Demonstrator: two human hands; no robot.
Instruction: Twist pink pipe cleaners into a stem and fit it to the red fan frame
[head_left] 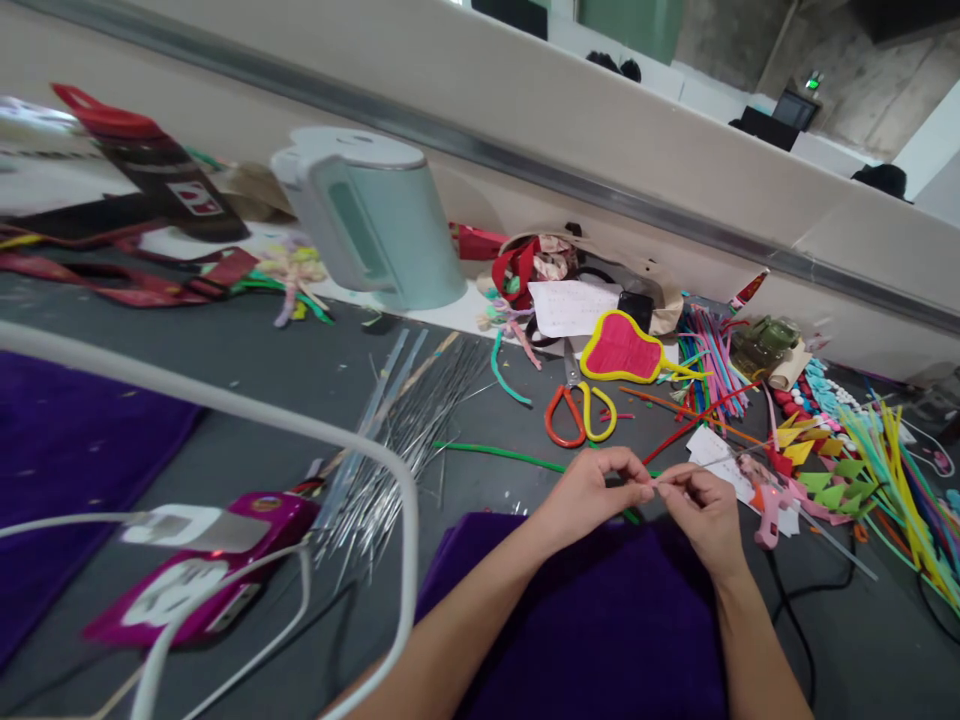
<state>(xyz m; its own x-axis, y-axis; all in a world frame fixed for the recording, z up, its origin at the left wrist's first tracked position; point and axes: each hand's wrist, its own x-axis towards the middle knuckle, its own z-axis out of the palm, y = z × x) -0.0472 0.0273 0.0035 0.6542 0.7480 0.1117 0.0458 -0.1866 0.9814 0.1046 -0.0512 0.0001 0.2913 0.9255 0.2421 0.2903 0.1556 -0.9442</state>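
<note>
My left hand (600,490) and my right hand (701,505) meet above the far edge of a purple cloth (592,620). Both are closed in a pinch, fingertips nearly touching. What lies between the fingertips is too small to make out. A green pipe cleaner (502,453) runs over the table towards my left hand and shows again near the fingertips. Beyond the hands lie scissors (574,405) with one red and one yellow handle, and a pink shape with a yellow edge (622,347). A pink glue gun (772,510) is right of my right hand.
A light blue kettle (397,220) and a dark bottle with a red lid (165,170) stand at the back left. Thin metal wires (405,450) lie left of my hands. White cables (409,520) cross the left foreground over a magenta device (210,580). Colourful pipe cleaners (900,480) lie right.
</note>
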